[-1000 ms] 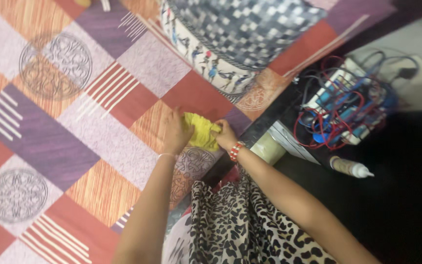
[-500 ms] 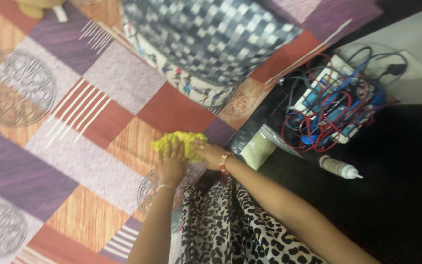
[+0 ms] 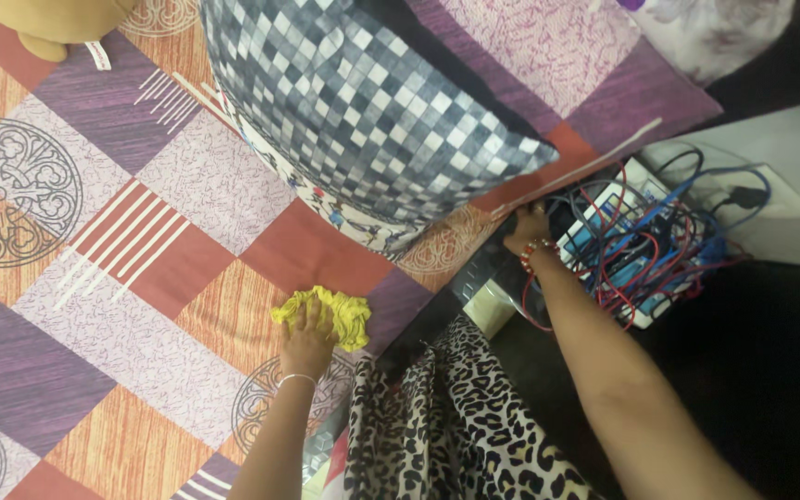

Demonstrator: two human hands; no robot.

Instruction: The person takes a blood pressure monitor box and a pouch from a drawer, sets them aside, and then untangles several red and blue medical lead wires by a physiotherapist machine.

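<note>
Head view. The left hand (image 3: 306, 341) lies palm-down on a crumpled yellow cloth (image 3: 337, 313), its fingers (image 3: 308, 314) slightly spread and pressed flat on the fabric rather than closed around it. A thin bangle circles the left wrist. The cloth sits on a patchwork bedspread (image 3: 94, 306) of purple, red and orange-striped squares with round ornamental motifs, close to the bedspread's near edge and just in front of the pillows.

The right hand (image 3: 527, 228) is extended well away from the cloth, to the bed's edge beside a tangle of red and blue cables (image 3: 645, 243). Its fingers point away from the camera and are partly hidden at the edge of the bedspread; whether they are apart or closed on anything cannot be told. A red-and-white beaded bracelet (image 3: 537, 253) sits on the right wrist.

A checked grey-and-white pillow (image 3: 363, 102) rests on the bedspread above the cloth, overlying a white pillow with small coloured figures (image 3: 349, 218). A white rectangular box-like unit (image 3: 696, 231) lies beneath the cables. A leopard-print garment (image 3: 456, 426) fills the lower centre. A tan soft object (image 3: 48, 18) occupies the upper left corner.
</note>
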